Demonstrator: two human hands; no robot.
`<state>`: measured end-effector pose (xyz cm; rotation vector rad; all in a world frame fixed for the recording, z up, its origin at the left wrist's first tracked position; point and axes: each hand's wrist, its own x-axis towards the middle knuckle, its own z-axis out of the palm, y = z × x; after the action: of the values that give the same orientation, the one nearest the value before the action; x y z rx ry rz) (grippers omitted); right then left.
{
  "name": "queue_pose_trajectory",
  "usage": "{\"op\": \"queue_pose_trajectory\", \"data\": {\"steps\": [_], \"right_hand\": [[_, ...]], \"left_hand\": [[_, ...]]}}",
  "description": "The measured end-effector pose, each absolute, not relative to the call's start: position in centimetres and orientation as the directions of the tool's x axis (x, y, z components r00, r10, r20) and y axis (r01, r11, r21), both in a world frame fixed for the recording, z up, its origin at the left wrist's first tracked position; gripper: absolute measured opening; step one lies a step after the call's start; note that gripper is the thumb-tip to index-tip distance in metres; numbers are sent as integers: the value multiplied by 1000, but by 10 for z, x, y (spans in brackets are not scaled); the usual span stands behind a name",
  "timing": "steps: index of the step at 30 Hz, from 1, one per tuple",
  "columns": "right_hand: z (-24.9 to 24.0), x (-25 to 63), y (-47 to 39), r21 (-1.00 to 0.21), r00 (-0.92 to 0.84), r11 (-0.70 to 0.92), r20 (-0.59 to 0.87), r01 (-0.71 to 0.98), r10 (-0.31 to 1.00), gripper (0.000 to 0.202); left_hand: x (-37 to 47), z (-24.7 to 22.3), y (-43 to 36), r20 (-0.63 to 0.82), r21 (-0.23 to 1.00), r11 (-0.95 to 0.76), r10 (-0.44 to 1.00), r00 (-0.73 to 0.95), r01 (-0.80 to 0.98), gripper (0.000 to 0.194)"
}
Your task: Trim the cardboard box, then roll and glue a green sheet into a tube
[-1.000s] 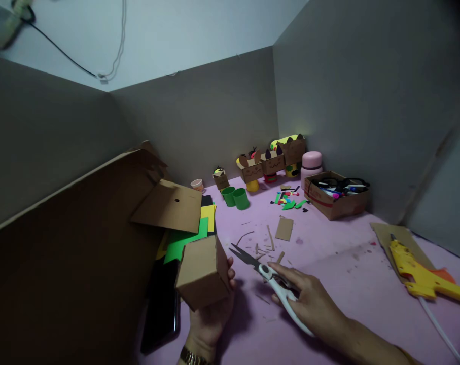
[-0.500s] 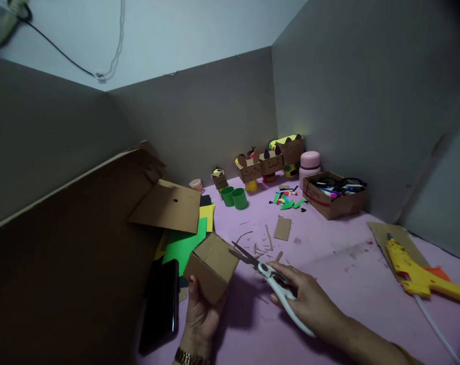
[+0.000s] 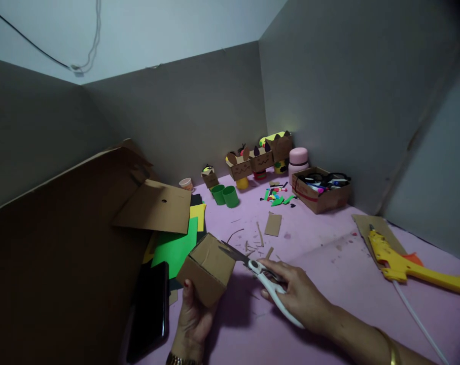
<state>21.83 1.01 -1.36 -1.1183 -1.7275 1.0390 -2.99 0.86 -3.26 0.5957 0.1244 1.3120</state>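
Above the near part of the pale purple tabletop [image 3: 309,268], a small cardboard box [image 3: 207,268] is held tilted in the left hand [image 3: 195,317]. The grip there is closed on its lower part, with the thumb pressed against the near side. By the right hand [image 3: 296,294], a pair of scissors [image 3: 270,289] is gripped at the white handles, with the fingers wrapped around them. The dark blades are slightly parted and pointed left, their tips at the box's upper right edge; whether cardboard is touched by them cannot be told.

Beyond the scissors, thin cardboard strips [image 3: 260,234] are scattered near a flat cardboard rectangle [image 3: 273,225]. To the left, a black phone [image 3: 149,312] is seen beside a green sheet [image 3: 176,248], with a yellow sheet [image 3: 198,215] farther back. Two green cups [image 3: 230,196] are set side by side before a row of eared cardboard figures [image 3: 261,160]. Coloured scraps [image 3: 278,198] are spread near an open carton [image 3: 321,200] filled with pens and dark-framed glasses, behind which a pink bottle [image 3: 298,161] is placed. At the right, a yellow glue gun [image 3: 393,261] is laid partly over another cardboard piece [image 3: 393,235].
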Motion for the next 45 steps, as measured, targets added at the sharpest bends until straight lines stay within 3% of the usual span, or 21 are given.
{"op": "queue_pose_trajectory", "data": {"steps": [11, 24, 31, 38, 45], "right_hand": [[-14, 220, 12, -898, -287, 298, 207, 323, 935, 49], [-20, 217, 14, -896, -274, 296, 209, 330, 939, 52], [-26, 217, 14, -884, -257, 312, 230, 349, 939, 52], [-26, 219, 14, -877, -258, 335, 254, 344, 932, 50], [-20, 220, 14, -876, -290, 320, 220, 362, 931, 49]], "left_hand": [[-30, -37, 12, 243, 490, 90, 941, 235, -867, 36], [-22, -30, 7, 30, 498, 33, 998, 55, -866, 38], [-21, -32, 10, 78, 496, 54, 991, 106, -866, 35], [-22, -32, 11, -22, 521, 62, 998, 60, -851, 31], [-22, -31, 9, 27, 545, 24, 999, 46, -838, 32]]}}
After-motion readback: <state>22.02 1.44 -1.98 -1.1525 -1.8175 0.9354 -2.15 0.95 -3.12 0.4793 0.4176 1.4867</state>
